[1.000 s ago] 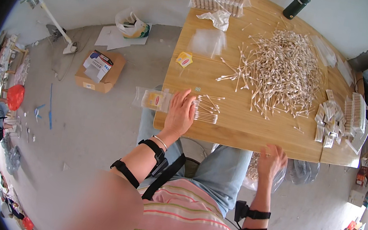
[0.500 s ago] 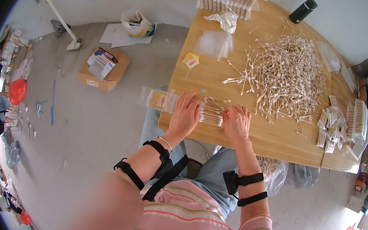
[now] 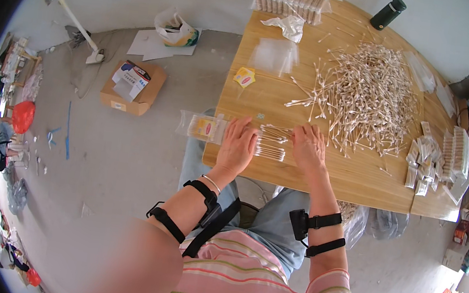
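The person, in a striped shirt point(image 3: 247, 273), reaches both forearms to the table point(image 3: 353, 186). The left hand point(image 3: 237, 147) lies flat over the left ends of a small row of cotton swabs point(image 3: 271, 152); whether its fingers grip anything beneath cannot be told. The right hand point(image 3: 309, 147) is at the row's right ends, fingers bent downward, their tips hidden, so any grasp cannot be told. Left of the left hand, a clear packet point(image 3: 204, 128) with a yellow label juts past the table's edge. Farther off lie yellow cards point(image 3: 245, 77), clear bags point(image 3: 273, 55), a large swab heap point(image 3: 374, 99) and a dark bottle point(image 3: 387, 14).
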Demonstrator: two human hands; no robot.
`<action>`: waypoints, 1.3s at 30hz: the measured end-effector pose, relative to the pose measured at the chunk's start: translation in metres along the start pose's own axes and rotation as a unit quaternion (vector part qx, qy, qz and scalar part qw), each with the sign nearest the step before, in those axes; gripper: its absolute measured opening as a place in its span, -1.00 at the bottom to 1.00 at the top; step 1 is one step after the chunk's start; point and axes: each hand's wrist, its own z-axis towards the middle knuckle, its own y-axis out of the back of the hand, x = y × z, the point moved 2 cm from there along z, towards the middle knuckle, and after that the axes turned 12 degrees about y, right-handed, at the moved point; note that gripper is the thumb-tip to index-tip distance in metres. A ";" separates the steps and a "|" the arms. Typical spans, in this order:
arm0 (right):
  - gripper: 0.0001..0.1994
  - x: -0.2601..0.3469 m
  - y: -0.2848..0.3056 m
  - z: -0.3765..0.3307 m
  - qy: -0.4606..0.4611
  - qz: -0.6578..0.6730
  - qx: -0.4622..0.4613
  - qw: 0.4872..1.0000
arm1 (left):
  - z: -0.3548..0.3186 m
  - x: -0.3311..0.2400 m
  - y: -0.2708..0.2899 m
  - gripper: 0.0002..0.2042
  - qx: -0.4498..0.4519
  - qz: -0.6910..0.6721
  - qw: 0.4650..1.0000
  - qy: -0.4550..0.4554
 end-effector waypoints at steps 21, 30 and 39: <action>-0.91 0.023 -0.001 -0.029 -0.097 0.176 -0.113 0.973 | 0.004 -0.004 0.007 -0.65 0.010 -0.001 1.000 -0.008; -0.96 0.049 -0.011 0.000 0.003 0.101 -0.014 0.995 | 0.004 -0.005 0.006 -0.64 0.021 0.009 1.000 0.008; -0.87 0.038 0.007 -0.003 0.018 0.150 -0.071 0.986 | 0.003 -0.004 0.006 -0.66 0.017 0.003 1.000 -0.003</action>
